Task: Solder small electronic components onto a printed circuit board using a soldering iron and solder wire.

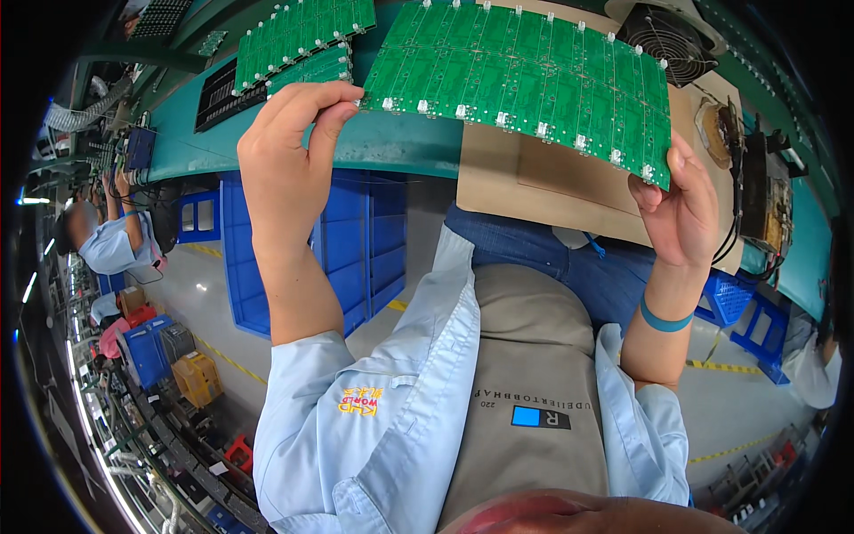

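A large green circuit board panel (525,76) with white connectors along its near and far edges is held up above the bench. My left hand (294,142) pinches its left near corner between thumb and index finger. At the opposite end, my right hand (680,200) grips the right near corner, with a teal band on that wrist. The panel sags or tilts, its right end lower in the picture than its left. Beyond my left hand lie more green circuit boards (302,37), with similar white connectors along their edges.
A brown board (551,173) rests on the teal bench (400,147) under the panel. A round fan (672,44) stands at the far right, with cables and a metal device (767,196) nearby. Blue crates (302,240) stand below the bench at left. Another person (111,240) sits far left.
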Motion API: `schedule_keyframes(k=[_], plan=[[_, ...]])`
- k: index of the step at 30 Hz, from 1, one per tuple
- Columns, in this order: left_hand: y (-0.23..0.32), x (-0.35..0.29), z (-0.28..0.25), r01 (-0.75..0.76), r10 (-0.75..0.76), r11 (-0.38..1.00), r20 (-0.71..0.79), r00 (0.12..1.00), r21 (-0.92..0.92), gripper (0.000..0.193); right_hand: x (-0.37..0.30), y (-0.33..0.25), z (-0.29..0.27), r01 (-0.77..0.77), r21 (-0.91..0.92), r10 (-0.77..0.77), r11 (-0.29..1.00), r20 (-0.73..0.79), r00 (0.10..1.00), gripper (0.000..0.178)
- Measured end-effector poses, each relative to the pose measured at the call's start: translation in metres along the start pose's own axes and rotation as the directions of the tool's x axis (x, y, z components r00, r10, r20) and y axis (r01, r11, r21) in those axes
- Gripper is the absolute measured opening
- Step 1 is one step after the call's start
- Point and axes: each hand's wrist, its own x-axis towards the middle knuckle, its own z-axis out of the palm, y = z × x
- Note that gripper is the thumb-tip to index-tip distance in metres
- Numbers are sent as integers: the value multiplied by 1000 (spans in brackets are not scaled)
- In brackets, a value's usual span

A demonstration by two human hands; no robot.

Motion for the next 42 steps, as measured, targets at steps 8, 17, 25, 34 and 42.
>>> schedule_keyframes(k=[8,17,25,34,42], plan=[[-4,-1,1,-43,41,996,30,999,80,19,2,3,2,12,-23,-13,1000,-55,998,43],[-36,-5,13,192,-236,888,-57,970,-419,29,-2,-1,9,-10,-26,7,1000,-107,994,44],[-61,-53,89,397,-359,59,351,865,-916,40,-2,-4,20,5,-14,-6,1000,-46,999,43],[-6,-41,142,426,44,-768,625,780,-478,49,-10,0,36,-19,-21,17,1000,-62,998,40],[10,-41,149,375,229,-912,551,802,-167,51,-16,9,44,-67,-15,66,998,-58,996,39]])
